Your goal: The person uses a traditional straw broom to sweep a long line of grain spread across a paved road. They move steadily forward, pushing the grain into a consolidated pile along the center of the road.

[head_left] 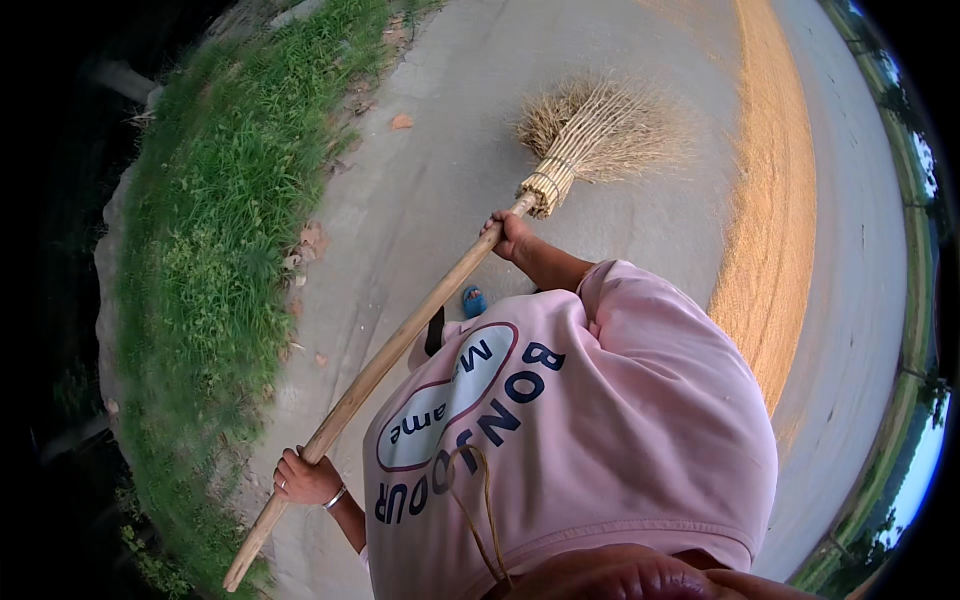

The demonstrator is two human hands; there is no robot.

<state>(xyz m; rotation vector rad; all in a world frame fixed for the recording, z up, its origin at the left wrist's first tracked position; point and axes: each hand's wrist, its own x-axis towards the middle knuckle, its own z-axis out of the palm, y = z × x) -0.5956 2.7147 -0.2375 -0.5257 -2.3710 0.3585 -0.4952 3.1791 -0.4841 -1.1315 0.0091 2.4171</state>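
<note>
A long broom [560, 165] of bundled twigs, bound with bands near its neck, slants from lower left to upper right. Its pale wooden handle [390, 355] crosses in front of my body. My right hand [511, 236] is closed round the handle just below the twig bundle. Lower down, my left hand [305, 478], with a ring and a bracelet, wraps the handle close to its butt end. The twig head fans out over the grey pavement [450, 110]; whether its tips touch the ground I cannot tell.
A long band of golden grain [765, 200] lies along the pavement on the right. Green grass [210, 230] edges the left side, with bits of broken brick [312, 240] beside it. A blue slipper [474, 301] shows below my body.
</note>
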